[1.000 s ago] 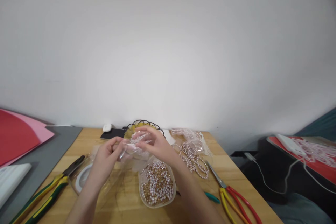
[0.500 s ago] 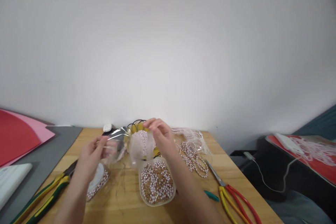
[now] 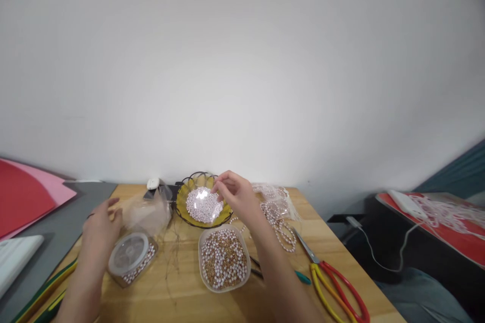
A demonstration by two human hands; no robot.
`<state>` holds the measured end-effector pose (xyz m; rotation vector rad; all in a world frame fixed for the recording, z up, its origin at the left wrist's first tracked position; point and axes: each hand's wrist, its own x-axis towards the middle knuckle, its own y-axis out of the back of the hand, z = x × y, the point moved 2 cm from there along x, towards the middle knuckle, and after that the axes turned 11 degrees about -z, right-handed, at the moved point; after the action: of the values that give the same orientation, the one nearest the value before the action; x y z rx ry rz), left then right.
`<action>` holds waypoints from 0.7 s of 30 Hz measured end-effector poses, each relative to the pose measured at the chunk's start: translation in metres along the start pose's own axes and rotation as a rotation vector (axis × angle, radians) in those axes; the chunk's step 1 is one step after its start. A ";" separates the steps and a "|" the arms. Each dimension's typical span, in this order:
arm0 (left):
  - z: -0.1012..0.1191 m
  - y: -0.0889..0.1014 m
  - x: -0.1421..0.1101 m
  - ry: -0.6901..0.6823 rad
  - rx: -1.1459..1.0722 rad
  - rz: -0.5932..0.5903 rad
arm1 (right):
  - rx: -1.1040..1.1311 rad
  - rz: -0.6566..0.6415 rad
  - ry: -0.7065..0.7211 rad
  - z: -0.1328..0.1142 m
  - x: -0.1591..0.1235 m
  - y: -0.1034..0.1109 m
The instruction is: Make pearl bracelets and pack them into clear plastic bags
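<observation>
My right hand (image 3: 239,196) is over the right side of a yellow basket (image 3: 182,212) with a black wire rim. Its fingertips pinch what looks like a clear plastic bag (image 3: 201,195), whose shiny film lies over pale pink pearl beads (image 3: 204,208) in the basket. My left hand (image 3: 101,227) is at the table's left, fingers apart and holding nothing. Beside it lies a crumpled clear bag (image 3: 147,212), just behind a clear jar (image 3: 131,255) with a round lid and beads inside. In front of the basket stands a square plastic tub (image 3: 224,260) of pink and gold beads.
Bead strings (image 3: 278,222) lie at the back right, near red-and-yellow-handled scissors (image 3: 333,282). Green-and-yellow-handled pliers (image 3: 49,287) lie at the left edge. A teal-handled tool (image 3: 302,277) is partly hidden by my right forearm. A small white case (image 3: 153,183) sits by the wall.
My left hand has let go of the clear plastic and moved left and down; the crumpled bag now lies by the jar. My right hand has stayed over the basket, which is more visible.
</observation>
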<state>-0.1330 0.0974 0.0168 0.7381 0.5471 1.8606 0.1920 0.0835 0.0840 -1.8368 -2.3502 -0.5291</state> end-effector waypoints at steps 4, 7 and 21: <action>0.047 0.000 -0.029 -0.270 -0.036 0.077 | -0.132 -0.139 -0.071 -0.006 -0.011 0.001; 0.087 -0.014 -0.059 -0.631 -0.107 -0.174 | -0.157 -0.214 -0.081 -0.010 -0.016 -0.002; 0.119 -0.042 -0.072 -0.590 -0.308 -0.621 | -0.148 -0.321 -0.097 -0.017 -0.027 -0.005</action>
<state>-0.0010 0.0517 0.0556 0.7542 0.0773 1.0467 0.1925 0.0516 0.0912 -1.5763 -2.7612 -0.6777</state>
